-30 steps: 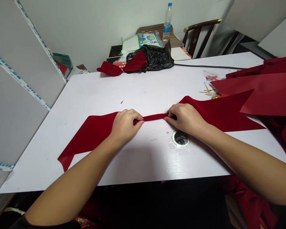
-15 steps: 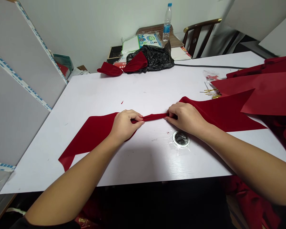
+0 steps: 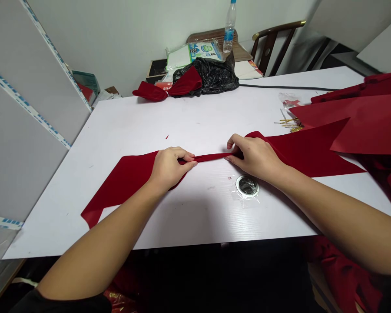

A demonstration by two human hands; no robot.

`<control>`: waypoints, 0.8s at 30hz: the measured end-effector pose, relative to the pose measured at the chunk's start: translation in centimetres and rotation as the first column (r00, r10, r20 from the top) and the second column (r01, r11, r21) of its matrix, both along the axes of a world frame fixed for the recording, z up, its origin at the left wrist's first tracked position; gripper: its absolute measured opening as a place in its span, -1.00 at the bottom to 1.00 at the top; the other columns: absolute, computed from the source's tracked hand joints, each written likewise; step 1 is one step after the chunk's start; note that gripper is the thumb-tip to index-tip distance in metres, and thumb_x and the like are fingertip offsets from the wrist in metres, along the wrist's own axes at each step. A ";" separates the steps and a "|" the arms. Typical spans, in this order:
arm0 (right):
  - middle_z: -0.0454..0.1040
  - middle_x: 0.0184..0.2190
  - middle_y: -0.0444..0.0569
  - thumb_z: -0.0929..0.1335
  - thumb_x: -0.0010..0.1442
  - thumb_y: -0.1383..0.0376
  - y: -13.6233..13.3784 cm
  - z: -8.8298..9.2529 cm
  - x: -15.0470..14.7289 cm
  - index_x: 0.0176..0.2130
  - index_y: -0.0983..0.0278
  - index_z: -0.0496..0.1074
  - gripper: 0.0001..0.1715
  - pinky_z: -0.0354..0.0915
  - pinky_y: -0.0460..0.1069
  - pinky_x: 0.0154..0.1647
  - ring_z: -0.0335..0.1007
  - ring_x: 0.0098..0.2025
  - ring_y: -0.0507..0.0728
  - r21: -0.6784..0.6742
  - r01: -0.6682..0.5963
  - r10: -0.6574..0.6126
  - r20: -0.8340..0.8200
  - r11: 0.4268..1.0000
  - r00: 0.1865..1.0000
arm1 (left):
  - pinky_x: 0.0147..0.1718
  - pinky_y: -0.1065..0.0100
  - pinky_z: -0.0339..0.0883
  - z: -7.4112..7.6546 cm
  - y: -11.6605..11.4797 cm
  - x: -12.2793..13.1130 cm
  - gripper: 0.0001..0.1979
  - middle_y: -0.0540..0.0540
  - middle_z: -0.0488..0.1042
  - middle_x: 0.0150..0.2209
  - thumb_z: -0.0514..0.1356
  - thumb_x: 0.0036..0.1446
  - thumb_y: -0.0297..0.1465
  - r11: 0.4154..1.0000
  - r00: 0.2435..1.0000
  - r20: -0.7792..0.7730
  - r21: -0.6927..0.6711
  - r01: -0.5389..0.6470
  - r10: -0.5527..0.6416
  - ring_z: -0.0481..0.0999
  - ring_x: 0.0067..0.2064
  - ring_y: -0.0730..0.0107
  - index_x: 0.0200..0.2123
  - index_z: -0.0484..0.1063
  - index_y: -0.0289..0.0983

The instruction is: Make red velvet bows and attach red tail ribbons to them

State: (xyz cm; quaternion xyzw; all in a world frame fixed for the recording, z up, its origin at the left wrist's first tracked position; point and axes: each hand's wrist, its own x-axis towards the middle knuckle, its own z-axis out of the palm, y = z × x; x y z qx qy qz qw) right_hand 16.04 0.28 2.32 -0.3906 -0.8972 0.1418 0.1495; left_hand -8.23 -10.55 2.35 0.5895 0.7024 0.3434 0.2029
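Observation:
A long red fabric strip (image 3: 306, 152) lies across the white table (image 3: 198, 217), gathered into a narrow band between my hands and spread wide at both pointed ends. My left hand (image 3: 173, 167) pinches the band between thumb and fingers at its left end. At the band's right end, my right hand (image 3: 256, 156) has its thumb and some fingers on the folds, with the index finger lifted and curled.
A red bow (image 3: 185, 84) lies against a black plastic bag (image 3: 215, 76) at the back. Gold twist ties (image 3: 289, 124) and more red fabric (image 3: 371, 124) are on the right. A round grommet (image 3: 247, 186) sits near my right hand; a water bottle (image 3: 229, 30) stands behind.
The index finger of my right hand has lifted off the fabric. The whole view has shifted slightly, and my left hand keeps its pinch.

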 end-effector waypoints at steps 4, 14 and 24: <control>0.63 -0.24 -0.04 0.42 0.31 0.30 0.1 -0.2 0.1 0.03 0.22 0.56 -0.71 0.11 0.00 -0.33 0.50 -0.18 0.17 0.037 -0.067 0.067 0.018 0.997 0.998 | -0.10 0.15 0.51 0.1 0.0 0.0 -0.92 -0.04 0.68 -0.20 0.43 0.04 -0.38 1.000 1.000 0.014 -0.009 -0.020 0.020 0.64 -0.16 0.22 -0.45 0.61 -0.20; 0.56 -0.28 0.01 0.33 0.37 0.30 -0.3 0.3 -0.2 -0.16 0.29 0.64 -0.74 0.09 -0.01 -0.37 0.42 -0.22 0.14 0.033 -0.113 0.108 0.131 0.993 0.986 | -0.08 0.07 0.36 0.3 0.1 0.3 -0.95 -0.05 0.60 -0.23 0.27 0.19 -0.37 0.994 0.920 -0.378 -0.014 0.104 -0.102 0.52 -0.21 0.22 -0.34 0.52 -0.21; 0.55 -0.26 0.02 0.34 0.37 0.31 -0.9 0.3 -0.8 -0.17 0.30 0.63 -0.76 0.08 0.00 -0.33 0.41 -0.23 0.14 0.035 -0.214 0.208 0.115 0.976 0.971 | 0.09 0.06 0.25 0.3 0.1 2.4 -0.85 -0.11 0.60 -0.03 0.21 0.35 -0.27 0.957 0.816 -0.520 -0.011 0.291 -0.254 0.52 0.01 0.11 -0.19 0.52 -0.22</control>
